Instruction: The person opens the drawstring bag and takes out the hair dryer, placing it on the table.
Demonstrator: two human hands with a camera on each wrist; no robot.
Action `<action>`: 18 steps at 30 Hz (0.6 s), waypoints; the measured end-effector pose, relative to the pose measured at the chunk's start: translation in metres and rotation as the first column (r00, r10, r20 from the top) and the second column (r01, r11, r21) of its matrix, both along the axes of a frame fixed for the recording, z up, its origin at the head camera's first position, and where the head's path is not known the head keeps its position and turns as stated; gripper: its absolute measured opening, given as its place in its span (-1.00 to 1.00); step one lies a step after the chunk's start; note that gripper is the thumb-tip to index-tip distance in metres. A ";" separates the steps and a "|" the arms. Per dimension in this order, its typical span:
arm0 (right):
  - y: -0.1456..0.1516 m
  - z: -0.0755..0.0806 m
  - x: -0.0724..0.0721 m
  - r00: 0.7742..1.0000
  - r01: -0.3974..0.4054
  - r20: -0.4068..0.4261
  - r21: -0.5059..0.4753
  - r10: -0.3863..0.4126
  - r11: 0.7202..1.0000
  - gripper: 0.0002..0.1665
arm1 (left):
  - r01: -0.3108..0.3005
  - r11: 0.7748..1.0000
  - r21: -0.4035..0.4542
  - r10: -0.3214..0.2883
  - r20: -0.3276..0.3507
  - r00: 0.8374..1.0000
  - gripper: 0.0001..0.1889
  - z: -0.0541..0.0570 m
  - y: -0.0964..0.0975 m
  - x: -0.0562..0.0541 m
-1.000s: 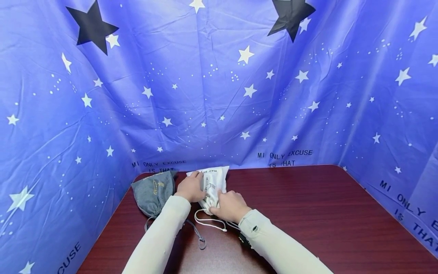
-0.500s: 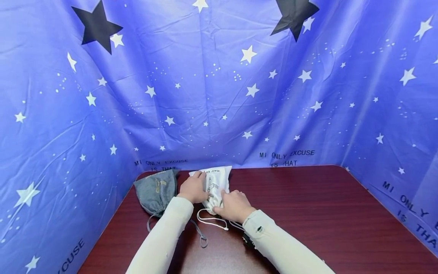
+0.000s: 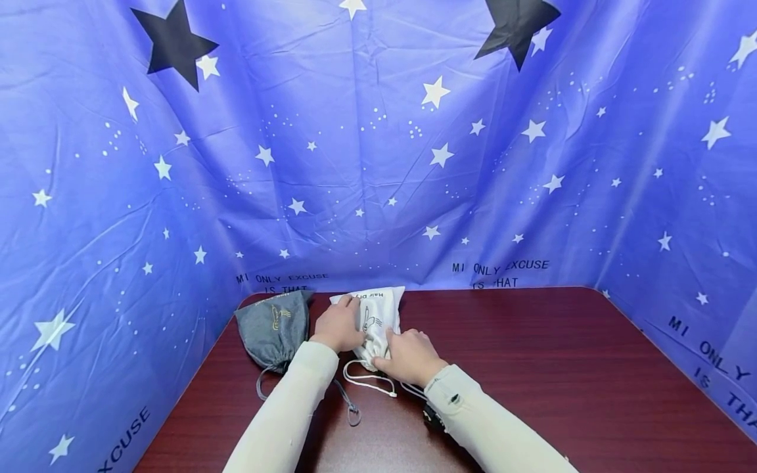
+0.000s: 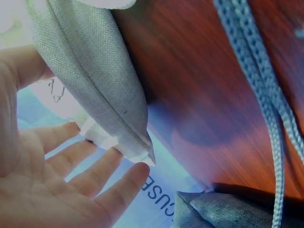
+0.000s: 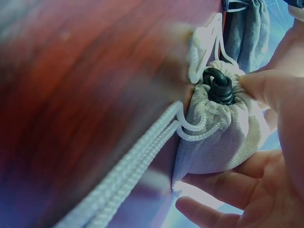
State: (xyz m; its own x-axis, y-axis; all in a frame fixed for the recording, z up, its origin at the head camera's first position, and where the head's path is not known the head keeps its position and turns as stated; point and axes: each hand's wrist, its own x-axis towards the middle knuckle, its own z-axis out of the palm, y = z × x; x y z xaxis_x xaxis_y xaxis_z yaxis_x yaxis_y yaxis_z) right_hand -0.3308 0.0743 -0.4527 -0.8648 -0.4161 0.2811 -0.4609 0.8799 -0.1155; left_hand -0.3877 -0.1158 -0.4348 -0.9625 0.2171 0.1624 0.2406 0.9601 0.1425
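Note:
A white drawstring bag (image 3: 383,320), printed with a hair dryer outline and upside-down lettering, lies at the table's back edge. My left hand (image 3: 338,324) is at its left side, and in the left wrist view the fingers (image 4: 121,190) stretch out spread beside its edge. At its gathered mouth, my right hand (image 3: 412,357) holds the right side, the thumb (image 5: 266,88) on top and fingers along the side. Black cord (image 5: 220,88) shows in the mouth in the right wrist view. White drawstrings (image 5: 142,154) trail over the table.
A grey drawstring bag (image 3: 275,333) with a gold print lies left of the white one, partly behind my left forearm. Its grey cord (image 3: 349,402) runs onto the dark red table (image 3: 520,368). A blue star-patterned curtain (image 3: 390,144) closes the back and sides.
Everything shifts slightly to the right in the head view. Both hands keep their places at the white bag, and the bags stay put on the table.

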 end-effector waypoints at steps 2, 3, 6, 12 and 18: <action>0.000 -0.001 0.000 1.000 0.002 0.006 0.003 -0.002 1.000 -0.17 | -0.001 1.000 -0.004 0.001 -0.002 1.000 -0.03 -0.001 0.000 0.000; 0.000 -0.001 0.000 1.000 0.003 0.008 0.006 -0.003 1.000 -0.15 | -0.001 1.000 -0.004 0.001 -0.001 1.000 -0.03 -0.001 0.000 0.000; 0.001 -0.002 0.000 1.000 0.004 0.019 0.010 -0.004 1.000 -0.11 | 0.001 1.000 -0.009 -0.001 -0.001 1.000 -0.03 -0.001 0.000 0.002; 0.002 -0.002 0.001 1.000 0.006 0.025 0.011 -0.006 1.000 -0.13 | 0.001 1.000 -0.011 -0.001 -0.004 1.000 -0.04 0.001 0.002 0.005; 0.004 -0.001 0.005 1.000 0.004 0.020 0.010 -0.004 1.000 -0.17 | -0.008 1.000 -0.007 0.008 -0.002 1.000 -0.05 0.000 0.004 0.010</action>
